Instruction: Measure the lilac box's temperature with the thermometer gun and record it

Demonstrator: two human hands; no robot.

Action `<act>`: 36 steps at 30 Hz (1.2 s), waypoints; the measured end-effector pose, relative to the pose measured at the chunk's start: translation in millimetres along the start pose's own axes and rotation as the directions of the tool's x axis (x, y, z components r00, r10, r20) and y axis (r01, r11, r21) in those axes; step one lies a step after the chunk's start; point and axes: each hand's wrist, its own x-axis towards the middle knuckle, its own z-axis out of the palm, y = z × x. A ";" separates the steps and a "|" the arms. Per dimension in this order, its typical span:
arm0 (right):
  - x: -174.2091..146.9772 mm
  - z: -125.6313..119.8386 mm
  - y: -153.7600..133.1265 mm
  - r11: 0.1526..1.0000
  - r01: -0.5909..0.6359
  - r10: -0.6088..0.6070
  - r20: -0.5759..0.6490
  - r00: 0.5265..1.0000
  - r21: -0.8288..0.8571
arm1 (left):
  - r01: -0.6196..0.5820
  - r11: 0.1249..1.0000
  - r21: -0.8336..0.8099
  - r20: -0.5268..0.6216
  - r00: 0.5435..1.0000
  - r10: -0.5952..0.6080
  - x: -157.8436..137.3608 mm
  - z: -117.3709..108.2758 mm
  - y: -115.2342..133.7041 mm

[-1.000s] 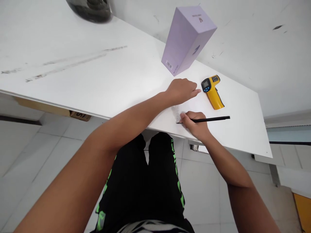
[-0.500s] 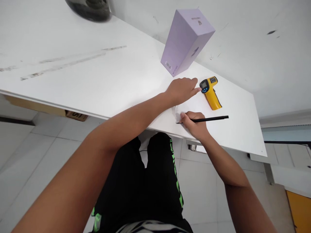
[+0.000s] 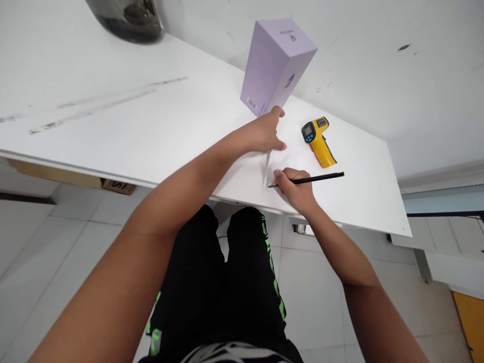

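Note:
My right hand [image 3: 298, 189] is closed around a slim black pen [image 3: 321, 177], whose tip points left and rests on a thin white sheet of paper [image 3: 275, 160]. My left hand [image 3: 269, 132] lies over the far part of the sheet, thumb and fingers spread apart. Its fingertips are close to the bottom of a lilac box [image 3: 264, 65] standing upright; whether they touch it I cannot tell. Right of that hand, a yellow and black infrared thermometer [image 3: 319, 143] lies on the white tabletop. Any writing on the paper is too faint to make out.
The white tabletop [image 3: 113, 136] runs along a scuffed wall [image 3: 359, 75]. A dark, glossy rounded object [image 3: 130, 22] stands at the far left. Below the front edge are a cardboard box [image 3: 118, 186], my legs [image 3: 242, 272] and the tiled floor [image 3: 313, 292].
My left hand has drawn back leftward from the thermometer, and its thumb is now spread from the fingers. The view has shifted slightly. The pen stays in my right hand on the paper.

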 end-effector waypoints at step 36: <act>2.8 3.1 5.1 0.996 0.011 -0.011 -0.009 1.000 -0.085 | -0.011 0.992 0.127 0.201 0.980 -0.015 19.0 -8.9 -10.1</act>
